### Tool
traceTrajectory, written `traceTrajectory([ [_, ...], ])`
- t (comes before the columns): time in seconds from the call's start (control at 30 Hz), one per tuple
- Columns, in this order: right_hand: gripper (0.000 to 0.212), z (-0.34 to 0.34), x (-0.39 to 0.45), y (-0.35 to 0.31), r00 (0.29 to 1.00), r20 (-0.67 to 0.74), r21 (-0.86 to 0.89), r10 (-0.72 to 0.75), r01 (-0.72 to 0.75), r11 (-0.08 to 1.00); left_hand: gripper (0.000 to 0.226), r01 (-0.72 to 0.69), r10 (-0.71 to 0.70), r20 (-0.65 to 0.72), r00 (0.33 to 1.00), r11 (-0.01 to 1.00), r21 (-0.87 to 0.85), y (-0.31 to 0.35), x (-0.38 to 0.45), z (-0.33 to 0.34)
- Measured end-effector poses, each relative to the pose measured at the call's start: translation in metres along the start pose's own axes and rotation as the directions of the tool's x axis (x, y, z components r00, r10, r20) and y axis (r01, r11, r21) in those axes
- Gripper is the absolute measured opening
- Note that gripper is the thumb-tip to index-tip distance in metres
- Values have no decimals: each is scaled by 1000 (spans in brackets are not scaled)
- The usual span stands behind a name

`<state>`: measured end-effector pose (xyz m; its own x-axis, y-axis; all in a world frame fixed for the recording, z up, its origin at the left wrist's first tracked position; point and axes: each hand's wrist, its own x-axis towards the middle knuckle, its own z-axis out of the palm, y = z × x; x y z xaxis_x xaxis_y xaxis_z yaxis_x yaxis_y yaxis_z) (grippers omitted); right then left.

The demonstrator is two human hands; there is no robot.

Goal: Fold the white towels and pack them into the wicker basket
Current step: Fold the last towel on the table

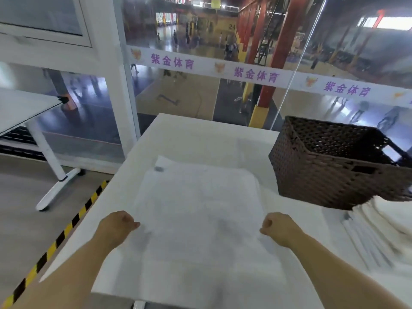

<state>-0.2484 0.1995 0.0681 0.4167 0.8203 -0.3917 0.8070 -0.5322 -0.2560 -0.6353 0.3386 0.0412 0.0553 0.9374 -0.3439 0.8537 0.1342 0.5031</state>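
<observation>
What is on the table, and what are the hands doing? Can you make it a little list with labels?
surface: white table
being folded: flat white cloth towel, spread in the middle
left hand: pinches the towel's left edge
right hand: pinches the towel's right edge
container: dark brown woven wicker basket, far right of the table; inside not fully visible
waiting: stack of white towels, right edge, in front of the basket

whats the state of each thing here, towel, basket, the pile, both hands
white towel: spread flat on the white table, its side edges pinched by both hands
left hand: fingers curled, pinching the towel's left edge
right hand: fingers curled, pinching the towel's right edge
wicker basket: upright at the table's far right, no towel visible inside
towel pile: stacked in front of the basket, on the right
</observation>
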Motion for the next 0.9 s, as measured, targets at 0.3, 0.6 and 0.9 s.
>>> traceTrajectory([
  [0.3, 14, -4, -17, -5, 998, -30, 12, -53, 54, 998, 21, -134, 134, 2, 991, 991, 7, 11, -18, 3],
  [0.6, 15, -7, 59, -19, 997, 61, -12, -37, 38, 999, 21, -160, 163, 95, 982, 987, -32, 46, 71, 13],
  [0.9, 19, -7, 164, -43, 997, 54, 18, 47, -48, 999, 14, -227, 212, 181, 960, 972, 65, 76, 188, 29],
])
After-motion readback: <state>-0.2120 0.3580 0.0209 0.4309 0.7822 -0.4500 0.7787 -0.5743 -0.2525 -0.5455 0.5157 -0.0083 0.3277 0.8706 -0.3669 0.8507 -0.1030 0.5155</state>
